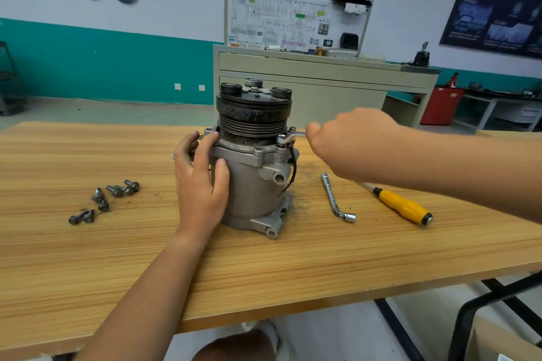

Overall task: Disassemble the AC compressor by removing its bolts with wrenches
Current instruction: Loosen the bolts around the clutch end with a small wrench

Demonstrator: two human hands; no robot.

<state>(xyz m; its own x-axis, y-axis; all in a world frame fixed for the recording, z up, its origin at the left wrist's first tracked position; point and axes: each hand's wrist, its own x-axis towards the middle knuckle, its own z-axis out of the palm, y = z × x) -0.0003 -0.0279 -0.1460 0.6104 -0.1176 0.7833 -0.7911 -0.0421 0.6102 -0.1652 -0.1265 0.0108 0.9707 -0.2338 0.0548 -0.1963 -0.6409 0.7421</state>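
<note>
On my feed the wooden tabletop (pixel 293 258) fills the foreground, and the AC compressor (pixel 252 184) stands upright near its middle, pulley end up. The left hand (pixel 202 182) lies flat against the housing's left side, fingers reaching up to the flange and thumb spread across the front. The right hand (pixel 352 141) is curled round the handle of a wrench (pixel 294 135) whose head sits on a flange bolt (pixel 282 138) at the compressor's right. On the tabletop right of the compressor lie a yellow-handled screwdriver (pixel 403 206) and an L-shaped socket wrench (pixel 334 199); well to its left lie several loose bolts (pixel 117 190)
</note>
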